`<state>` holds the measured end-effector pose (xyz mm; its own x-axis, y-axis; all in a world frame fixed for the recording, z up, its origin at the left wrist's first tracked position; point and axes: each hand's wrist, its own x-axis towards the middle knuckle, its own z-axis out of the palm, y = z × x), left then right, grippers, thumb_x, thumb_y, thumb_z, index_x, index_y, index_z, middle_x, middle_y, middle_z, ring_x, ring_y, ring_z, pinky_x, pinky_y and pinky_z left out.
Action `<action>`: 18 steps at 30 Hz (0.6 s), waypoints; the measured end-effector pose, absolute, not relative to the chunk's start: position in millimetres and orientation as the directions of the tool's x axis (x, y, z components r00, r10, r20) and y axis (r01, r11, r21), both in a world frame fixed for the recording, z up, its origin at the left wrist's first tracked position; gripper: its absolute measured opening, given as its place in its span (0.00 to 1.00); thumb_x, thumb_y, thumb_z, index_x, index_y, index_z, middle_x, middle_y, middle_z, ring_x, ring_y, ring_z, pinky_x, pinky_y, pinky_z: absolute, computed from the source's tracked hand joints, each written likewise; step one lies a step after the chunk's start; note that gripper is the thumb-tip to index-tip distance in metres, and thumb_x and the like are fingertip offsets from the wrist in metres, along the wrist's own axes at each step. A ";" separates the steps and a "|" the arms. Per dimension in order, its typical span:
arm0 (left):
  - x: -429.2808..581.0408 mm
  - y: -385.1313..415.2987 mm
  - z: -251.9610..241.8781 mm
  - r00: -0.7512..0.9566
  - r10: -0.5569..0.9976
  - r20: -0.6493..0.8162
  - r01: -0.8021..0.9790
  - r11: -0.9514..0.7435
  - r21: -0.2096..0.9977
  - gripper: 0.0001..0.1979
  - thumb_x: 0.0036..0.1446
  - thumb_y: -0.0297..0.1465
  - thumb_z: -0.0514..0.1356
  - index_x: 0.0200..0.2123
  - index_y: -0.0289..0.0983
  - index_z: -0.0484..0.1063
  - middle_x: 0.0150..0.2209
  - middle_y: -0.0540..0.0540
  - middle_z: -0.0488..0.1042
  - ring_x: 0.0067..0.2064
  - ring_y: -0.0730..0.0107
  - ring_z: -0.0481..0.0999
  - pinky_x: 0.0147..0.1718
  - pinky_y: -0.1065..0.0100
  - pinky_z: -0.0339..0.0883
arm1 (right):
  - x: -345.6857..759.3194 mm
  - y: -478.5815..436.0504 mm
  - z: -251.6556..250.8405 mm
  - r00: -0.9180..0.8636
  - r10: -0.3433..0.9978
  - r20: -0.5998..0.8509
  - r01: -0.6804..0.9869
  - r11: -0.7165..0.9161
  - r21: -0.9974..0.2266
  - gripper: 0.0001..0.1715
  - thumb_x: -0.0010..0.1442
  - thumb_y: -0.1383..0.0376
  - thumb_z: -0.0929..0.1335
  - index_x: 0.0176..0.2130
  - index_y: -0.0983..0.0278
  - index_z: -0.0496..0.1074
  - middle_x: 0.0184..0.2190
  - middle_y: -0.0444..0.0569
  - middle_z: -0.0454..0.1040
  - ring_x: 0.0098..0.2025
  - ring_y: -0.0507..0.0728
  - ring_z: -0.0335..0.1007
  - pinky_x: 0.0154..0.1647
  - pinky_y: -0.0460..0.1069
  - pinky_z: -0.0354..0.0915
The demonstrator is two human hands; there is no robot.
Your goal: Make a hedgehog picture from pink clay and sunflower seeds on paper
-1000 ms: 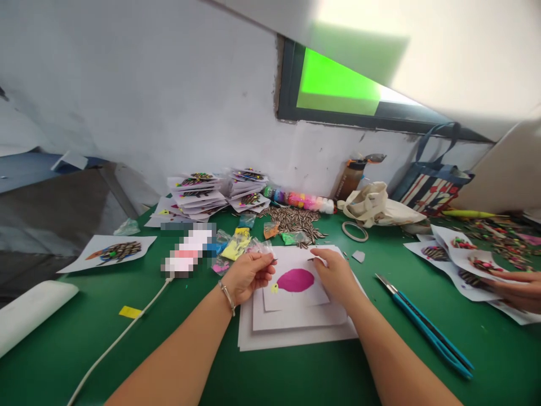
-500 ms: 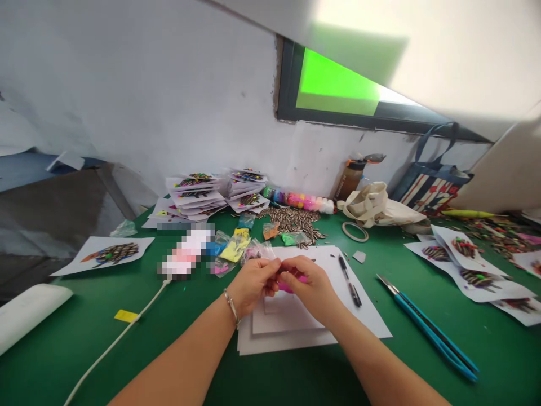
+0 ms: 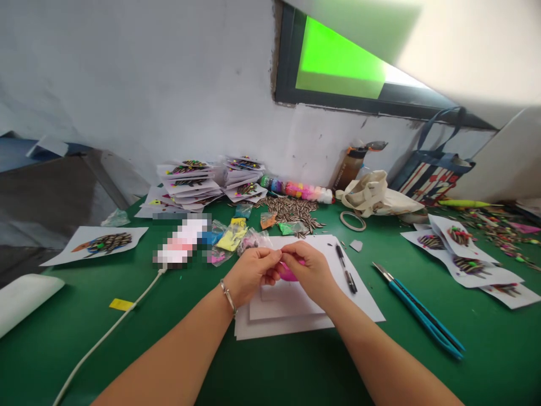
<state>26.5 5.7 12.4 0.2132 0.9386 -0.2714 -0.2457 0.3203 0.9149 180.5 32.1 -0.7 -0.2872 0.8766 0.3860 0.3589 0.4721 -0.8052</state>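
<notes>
My left hand (image 3: 252,272), a silver bracelet at its wrist, has thumb and fingers pinched together; whatever they grip is too small or hidden to make out. Its fingertips meet those of my right hand (image 3: 307,268). Bright pink material (image 3: 289,273) shows under the curled fingers of my right hand, partly covered, so its kind is unclear. Both hands are over a stack of white paper (image 3: 274,327). On the paper's right side lies a black pen (image 3: 346,269). Just beyond my left hand are small bags, one with yellow material (image 3: 232,235).
Blue-handled tweezers (image 3: 418,313) lie to the right. Striped seeds (image 3: 291,213) are heaped at the back, beside stacked seed-decorated sheets (image 3: 188,189). A tape roll (image 3: 353,221), a cloth bag (image 3: 376,194) and a bottle (image 3: 349,168) stand or lie behind. A white cable (image 3: 105,332) crosses the left.
The whole scene sits slightly higher in the picture, as the view has tilted down a little. Both hands stay together over the paper, fingertips still meeting, with the pink material still beneath them.
</notes>
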 end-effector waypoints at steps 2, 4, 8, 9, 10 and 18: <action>24.2 7.0 11.5 0.215 0.936 -0.279 -0.271 0.331 0.904 0.16 0.48 0.41 0.66 0.26 0.33 0.72 0.24 0.49 0.71 0.23 0.78 0.67 0.23 0.74 0.57 | 180.5 31.7 0.2 -0.292 0.875 0.385 0.348 0.473 -0.810 0.08 0.56 0.68 0.65 0.32 0.60 0.75 0.31 0.46 0.73 0.34 0.54 0.69 0.36 0.48 0.64; 22.6 7.8 10.6 0.229 0.932 -0.280 -0.286 0.340 0.896 0.15 0.47 0.41 0.67 0.27 0.33 0.72 0.23 0.50 0.70 0.23 0.79 0.67 0.23 0.74 0.57 | 180.0 31.1 0.9 -0.299 0.879 0.372 0.341 0.462 -0.819 0.08 0.56 0.68 0.65 0.34 0.60 0.75 0.32 0.46 0.73 0.33 0.53 0.68 0.35 0.48 0.65; 21.6 8.0 9.4 0.266 0.924 -0.273 -0.288 0.347 0.893 0.15 0.48 0.41 0.66 0.27 0.33 0.72 0.22 0.50 0.70 0.23 0.79 0.66 0.22 0.75 0.56 | 179.6 30.3 1.4 -0.335 0.876 0.346 0.330 0.454 -0.828 0.09 0.55 0.69 0.65 0.34 0.60 0.75 0.33 0.46 0.73 0.34 0.53 0.69 0.34 0.47 0.65; 21.6 7.9 9.3 0.267 0.924 -0.274 -0.288 0.348 0.892 0.15 0.48 0.41 0.66 0.27 0.33 0.72 0.22 0.50 0.70 0.23 0.79 0.66 0.22 0.75 0.56 | 179.9 30.3 1.3 -0.335 0.873 0.353 0.329 0.460 -0.825 0.09 0.55 0.70 0.65 0.33 0.60 0.75 0.33 0.46 0.73 0.35 0.53 0.69 0.35 0.47 0.65; 21.6 7.8 9.3 0.264 0.924 -0.277 -0.288 0.350 0.891 0.15 0.48 0.41 0.66 0.27 0.33 0.72 0.22 0.50 0.70 0.23 0.79 0.66 0.22 0.75 0.56 | 180.4 30.4 1.2 -0.330 0.871 0.364 0.330 0.468 -0.820 0.08 0.55 0.70 0.65 0.32 0.60 0.74 0.32 0.46 0.73 0.36 0.54 0.69 0.35 0.47 0.64; 21.5 7.1 13.0 0.257 0.922 -0.289 -0.287 0.359 0.888 0.14 0.45 0.38 0.68 0.25 0.33 0.71 0.21 0.51 0.69 0.22 0.79 0.66 0.22 0.75 0.56 | 184.2 28.8 3.2 -0.334 0.857 0.392 0.371 0.502 -0.781 0.09 0.56 0.71 0.65 0.32 0.60 0.74 0.32 0.45 0.73 0.35 0.53 0.69 0.36 0.48 0.64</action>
<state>21.5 7.1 13.0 0.2568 0.9221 -0.2893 -0.2866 0.3586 0.8884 184.2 28.8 3.2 -0.3344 0.8569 0.3924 0.3706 0.5023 -0.7812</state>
